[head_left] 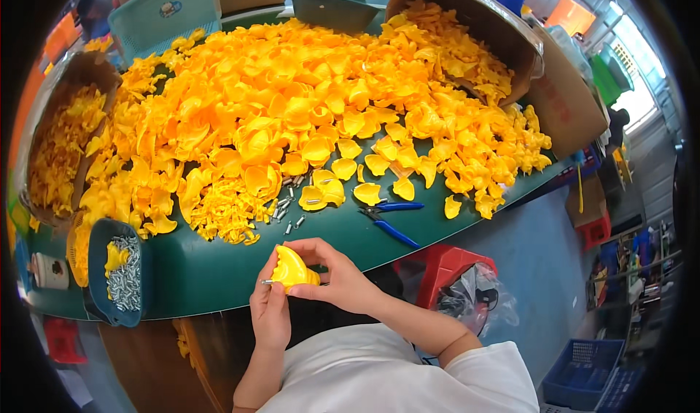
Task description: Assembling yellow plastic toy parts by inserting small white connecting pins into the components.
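Close to my body, in front of the table's near edge, a yellow curved plastic part (293, 269) with a scalloped edge is between my hands. My right hand (340, 282) is closed around its right side. The fingertips of my left hand (268, 312) pinch at its left edge, where a small metal pin (267, 282) sticks out; the pin's other end is hidden. Loose metal pins (281, 210) lie on the green table just beyond my hands. Blue-handled nippers (394, 223) rest to the right, jaws toward the pile.
A large heap of yellow plastic parts (270, 114) covers most of the table (197, 282). Boxes of similar parts stand at left (109, 78) and back right (510, 34). A blue-green scoop (142, 289) holds metal pins at left. A red stool (437, 267) is below the right edge.
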A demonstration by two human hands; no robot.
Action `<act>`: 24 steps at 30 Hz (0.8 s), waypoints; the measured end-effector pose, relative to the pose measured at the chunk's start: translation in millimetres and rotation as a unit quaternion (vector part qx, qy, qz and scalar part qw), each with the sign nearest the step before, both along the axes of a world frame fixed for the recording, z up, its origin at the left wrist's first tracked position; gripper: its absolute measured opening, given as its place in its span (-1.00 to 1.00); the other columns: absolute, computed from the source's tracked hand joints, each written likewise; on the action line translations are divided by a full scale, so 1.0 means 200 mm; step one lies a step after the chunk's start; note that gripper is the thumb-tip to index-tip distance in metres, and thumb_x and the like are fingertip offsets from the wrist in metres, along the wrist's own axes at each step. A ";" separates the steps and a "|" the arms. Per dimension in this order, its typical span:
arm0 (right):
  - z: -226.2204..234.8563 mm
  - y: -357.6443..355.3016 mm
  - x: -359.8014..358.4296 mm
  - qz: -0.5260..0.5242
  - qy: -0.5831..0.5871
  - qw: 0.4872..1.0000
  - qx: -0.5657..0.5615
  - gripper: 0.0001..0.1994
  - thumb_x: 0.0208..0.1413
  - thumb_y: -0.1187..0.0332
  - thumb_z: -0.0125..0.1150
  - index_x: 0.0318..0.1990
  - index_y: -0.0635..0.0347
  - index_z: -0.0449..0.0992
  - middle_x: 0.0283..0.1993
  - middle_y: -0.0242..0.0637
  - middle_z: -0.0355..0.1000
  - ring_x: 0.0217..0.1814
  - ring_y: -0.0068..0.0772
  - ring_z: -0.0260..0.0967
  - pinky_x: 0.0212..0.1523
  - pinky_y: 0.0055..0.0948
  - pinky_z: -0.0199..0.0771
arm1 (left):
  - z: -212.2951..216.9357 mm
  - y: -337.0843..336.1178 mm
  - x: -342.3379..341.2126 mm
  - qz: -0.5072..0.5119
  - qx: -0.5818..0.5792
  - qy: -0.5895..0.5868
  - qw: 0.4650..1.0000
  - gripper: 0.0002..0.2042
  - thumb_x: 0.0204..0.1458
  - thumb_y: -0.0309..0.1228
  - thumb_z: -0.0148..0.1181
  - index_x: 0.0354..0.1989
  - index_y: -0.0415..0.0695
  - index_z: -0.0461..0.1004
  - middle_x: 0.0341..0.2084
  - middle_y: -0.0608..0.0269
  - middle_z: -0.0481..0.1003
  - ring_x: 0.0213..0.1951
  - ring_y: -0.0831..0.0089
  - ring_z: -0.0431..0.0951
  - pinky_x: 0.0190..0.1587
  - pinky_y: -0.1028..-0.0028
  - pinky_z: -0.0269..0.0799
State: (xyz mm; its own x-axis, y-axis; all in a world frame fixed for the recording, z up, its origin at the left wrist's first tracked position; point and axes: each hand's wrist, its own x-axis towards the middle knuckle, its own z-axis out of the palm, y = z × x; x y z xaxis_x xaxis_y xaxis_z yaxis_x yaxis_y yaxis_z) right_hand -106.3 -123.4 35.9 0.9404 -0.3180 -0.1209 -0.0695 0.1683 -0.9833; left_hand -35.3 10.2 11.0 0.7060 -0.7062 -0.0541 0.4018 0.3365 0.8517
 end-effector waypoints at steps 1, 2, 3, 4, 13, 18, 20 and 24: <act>0.00 0.01 0.00 -0.006 -0.012 1.000 0.016 -0.43 -0.13 0.37 0.39 0.07 0.16 0.26 0.01 -0.38 0.27 0.02 -0.50 0.27 -0.06 -0.47 0.42 | 0.00 -0.01 0.00 0.008 -0.015 0.021 1.000 -0.55 0.16 -0.42 -0.08 0.21 -0.32 0.11 0.14 0.08 0.22 0.13 0.35 0.29 0.18 0.39 0.18; 0.00 0.00 0.00 -0.010 -0.025 0.999 0.032 -0.44 -0.15 0.37 0.40 0.04 0.17 0.29 0.00 -0.37 0.29 0.02 -0.50 0.29 -0.07 -0.47 0.42 | 0.01 -0.03 0.00 0.017 -0.031 0.042 0.998 -0.57 0.15 -0.41 -0.04 0.19 -0.30 0.16 0.13 0.09 0.24 0.11 0.34 0.31 0.17 0.39 0.20; 0.00 0.01 -0.01 -0.011 -0.025 0.999 0.029 -0.44 -0.15 0.37 0.40 0.04 0.17 0.29 0.00 -0.37 0.29 0.02 -0.50 0.29 -0.07 -0.47 0.42 | 0.01 -0.04 0.00 0.016 -0.034 0.042 0.998 -0.57 0.15 -0.41 -0.04 0.19 -0.30 0.16 0.13 0.09 0.24 0.11 0.34 0.31 0.17 0.39 0.20; 0.00 0.02 -0.01 -0.016 -0.022 0.999 -0.033 -0.45 -0.17 0.36 0.42 0.01 0.17 0.30 -0.03 -0.37 0.30 0.00 -0.50 0.31 -0.08 -0.47 0.42 | -0.01 -0.03 0.00 0.020 -0.052 0.045 0.997 -0.60 0.12 -0.41 0.02 0.13 -0.27 0.22 0.09 0.12 0.28 0.08 0.35 0.33 0.15 0.38 0.22; -0.02 0.09 0.04 -0.047 -0.042 0.998 0.018 -0.55 -0.23 0.45 0.44 -0.10 0.22 0.42 -0.14 -0.34 0.30 -0.04 -0.47 0.35 -0.04 -0.39 0.46 | -0.02 0.06 0.05 0.107 -0.099 0.123 0.982 -0.61 0.03 -0.31 0.18 -0.01 -0.20 0.29 -0.06 0.17 0.37 0.04 0.20 0.38 0.11 0.21 0.30; -0.01 0.02 0.03 -0.077 -0.069 0.994 -0.036 -0.68 -0.21 0.59 0.37 -0.22 0.31 0.47 -0.20 -0.30 0.30 -0.10 -0.45 0.36 -0.06 -0.44 0.47 | 0.01 -0.01 0.16 0.008 -0.098 0.071 0.993 -0.51 -0.12 -0.39 0.31 -0.01 -0.28 0.30 0.03 0.05 0.33 0.09 0.01 0.35 0.11 0.14 0.30; 0.01 -0.01 0.04 -0.074 -0.089 0.991 -0.073 -0.67 -0.24 0.63 0.38 -0.23 0.34 0.47 -0.23 -0.26 0.32 -0.13 -0.41 0.38 -0.07 -0.45 0.48 | 0.01 -0.02 0.20 0.014 -0.077 0.034 0.996 -0.62 -0.13 -0.52 0.30 -0.09 -0.28 0.39 -0.11 0.03 0.44 0.01 0.05 0.43 0.08 0.18 0.35; 0.02 -0.01 0.05 -0.048 -0.098 0.992 -0.064 -0.66 -0.25 0.62 0.39 -0.23 0.33 0.48 -0.23 -0.27 0.32 -0.13 -0.41 0.38 -0.06 -0.46 0.48 | 0.04 0.01 0.19 0.028 -0.096 0.021 0.995 -0.67 -0.12 -0.55 0.29 -0.13 -0.26 0.43 -0.16 0.06 0.47 -0.02 0.09 0.46 0.04 0.21 0.39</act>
